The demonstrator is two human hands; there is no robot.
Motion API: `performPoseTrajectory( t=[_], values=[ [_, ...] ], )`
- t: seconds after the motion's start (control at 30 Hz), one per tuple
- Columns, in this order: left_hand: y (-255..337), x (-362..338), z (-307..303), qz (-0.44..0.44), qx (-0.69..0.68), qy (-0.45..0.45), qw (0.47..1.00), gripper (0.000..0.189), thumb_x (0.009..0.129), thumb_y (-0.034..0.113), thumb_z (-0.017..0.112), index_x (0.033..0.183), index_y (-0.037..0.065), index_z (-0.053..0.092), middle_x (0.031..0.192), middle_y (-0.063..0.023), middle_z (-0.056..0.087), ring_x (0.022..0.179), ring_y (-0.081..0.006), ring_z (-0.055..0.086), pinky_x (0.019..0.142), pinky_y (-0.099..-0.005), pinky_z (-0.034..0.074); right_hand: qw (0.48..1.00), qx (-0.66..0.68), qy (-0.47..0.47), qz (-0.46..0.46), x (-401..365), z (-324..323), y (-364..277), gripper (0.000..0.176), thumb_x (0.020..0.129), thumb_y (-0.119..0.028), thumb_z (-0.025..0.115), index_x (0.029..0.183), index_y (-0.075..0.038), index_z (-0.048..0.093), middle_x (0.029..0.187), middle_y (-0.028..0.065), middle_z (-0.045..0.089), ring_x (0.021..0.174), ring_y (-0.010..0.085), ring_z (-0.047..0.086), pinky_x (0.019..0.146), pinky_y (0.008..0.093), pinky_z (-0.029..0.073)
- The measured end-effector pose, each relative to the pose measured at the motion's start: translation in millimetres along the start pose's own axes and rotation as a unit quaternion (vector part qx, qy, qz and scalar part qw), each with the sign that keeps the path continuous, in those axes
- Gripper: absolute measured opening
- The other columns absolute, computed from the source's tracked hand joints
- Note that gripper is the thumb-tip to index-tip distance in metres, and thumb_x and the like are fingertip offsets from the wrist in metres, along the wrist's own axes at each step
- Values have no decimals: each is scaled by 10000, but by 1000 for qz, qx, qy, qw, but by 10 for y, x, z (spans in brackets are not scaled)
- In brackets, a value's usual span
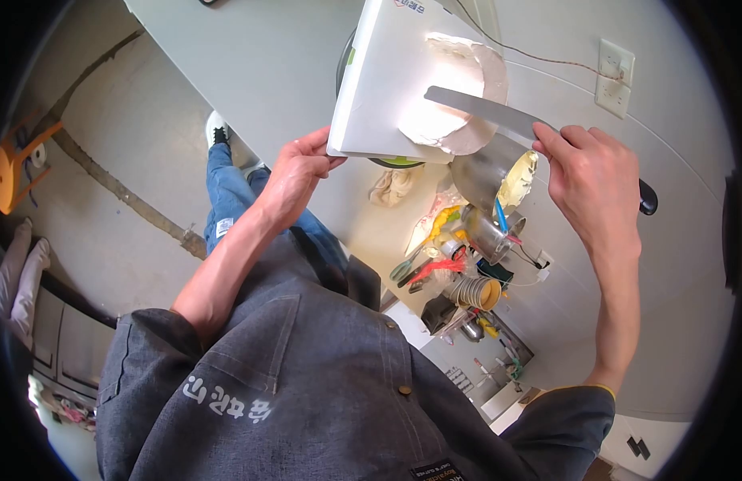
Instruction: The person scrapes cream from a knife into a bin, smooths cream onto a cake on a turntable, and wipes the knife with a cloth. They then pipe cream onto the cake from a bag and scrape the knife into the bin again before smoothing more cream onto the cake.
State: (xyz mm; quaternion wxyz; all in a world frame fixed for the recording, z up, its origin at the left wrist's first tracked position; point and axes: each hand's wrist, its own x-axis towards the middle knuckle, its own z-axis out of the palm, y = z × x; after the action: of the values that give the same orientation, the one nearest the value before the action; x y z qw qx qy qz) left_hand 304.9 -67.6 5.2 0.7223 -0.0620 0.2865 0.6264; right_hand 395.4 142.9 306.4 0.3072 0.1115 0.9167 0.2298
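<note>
A white cake [475, 100] with a frosted side stands on a white square board [371, 104]. My left hand [303, 172] grips the board's near left corner, fingers under it and thumb by the edge. My right hand [591, 180] is closed round a long metal spatula [495, 110] with a black handle end, and its blade lies over the top of the cake. Under the board a dark round stand with a green part [399, 162] shows in part. Below the blade is a metal bowl [475, 172] with a spatula [515, 180] covered in pale cream.
A crumpled cloth [393, 184] lies near the stand. Metal containers [487, 232], stacked cups [477, 293], red plastic [445, 268] and tools crowd the counter. A wall outlet [614, 78] has a cord. Another person's legs [22, 276] and an orange stool [4, 178] are at the left.
</note>
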Motion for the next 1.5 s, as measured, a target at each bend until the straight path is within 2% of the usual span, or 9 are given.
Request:
performPoseTrajectory(
  t=[0.17, 0.33, 0.37, 0.53, 0.77, 1.17, 1.33, 1.43, 1.5],
  values=[
    [92, 54, -13, 23, -5, -5, 1000, 812, 701, -140, 393, 1508, -128, 475, 1507, -183, 592, 1454, -261, 522, 1311, -403, 300, 995, 26, 89, -23, -14, -38, -66, 231, 864, -117, 788, 1094, -145, 801, 753, 41, 626, 679, 232, 592, 568, 405, 473],
    [194, 121, -47, 105, -55, -12, 993, 833, 694, -144, 388, 1524, -127, 456, 1563, -199, 536, 1482, -277, 493, 1317, -409, 297, 993, -19, 107, -40, 39, -146, -153, 326, 811, -78, 779, 1127, -153, 803, 790, 38, 622, 692, 224, 593, 595, 395, 481],
    [172, 119, -64, 90, -52, -11, 995, 833, 707, -151, 388, 1538, -125, 437, 1583, -205, 513, 1497, -281, 475, 1314, -400, 300, 993, -26, 105, -49, 48, -161, -161, 344, 799, -72, 776, 1132, -153, 802, 792, 39, 621, 695, 223, 595, 601, 393, 483],
    [104, 96, -64, 66, -57, -11, 996, 842, 744, -184, 377, 1583, -114, 376, 1652, -218, 426, 1551, -291, 403, 1312, -381, 300, 991, -51, 99, -74, 184, -263, -260, 302, 791, -67, 742, 1080, -132, 801, 782, 42, 614, 741, 222, 610, 631, 378, 491],
    [155, 63, -73, 72, -19, -9, 997, 835, 750, -183, 362, 1582, -110, 380, 1648, -218, 425, 1543, -299, 412, 1319, -404, 305, 987, -108, 69, -96, 290, -319, -358, 224, 811, -109, 735, 1028, -110, 789, 790, 34, 634, 792, 206, 635, 646, 366, 501],
    [164, 75, -56, 71, -7, -3, 997, 862, 721, -149, 380, 1582, -121, 369, 1652, -212, 420, 1554, -292, 390, 1328, -406, 283, 986, -106, 28, -126, 210, -248, -515, 100, 826, -110, 754, 918, -73, 768, 743, 33, 620, 772, 190, 622, 601, 347, 461],
    [240, 129, -67, 94, -10, -20, 995, 866, 716, -152, 380, 1581, -123, 368, 1650, -208, 424, 1549, -276, 398, 1330, -397, 278, 982, -111, 48, -142, 183, -252, -548, 67, 818, -98, 758, 876, -64, 766, 736, 31, 605, 763, 191, 607, 609, 350, 452],
    [213, 155, -51, 107, -74, -12, 992, 864, 710, -180, 365, 1572, -124, 384, 1638, -206, 443, 1532, -272, 429, 1322, -383, 294, 979, -111, 85, -151, 199, -249, -542, 82, 812, -95, 757, 888, -64, 768, 743, 31, 605, 762, 197, 604, 616, 351, 455],
    [173, 97, -19, 68, -65, -6, 996, 864, 707, -197, 354, 1567, -123, 393, 1617, -213, 471, 1511, -275, 461, 1311, -373, 318, 976, -112, 114, -149, 243, -253, -520, 104, 803, -93, 752, 902, -66, 765, 749, 32, 608, 759, 202, 605, 619, 354, 461]
  ],
)
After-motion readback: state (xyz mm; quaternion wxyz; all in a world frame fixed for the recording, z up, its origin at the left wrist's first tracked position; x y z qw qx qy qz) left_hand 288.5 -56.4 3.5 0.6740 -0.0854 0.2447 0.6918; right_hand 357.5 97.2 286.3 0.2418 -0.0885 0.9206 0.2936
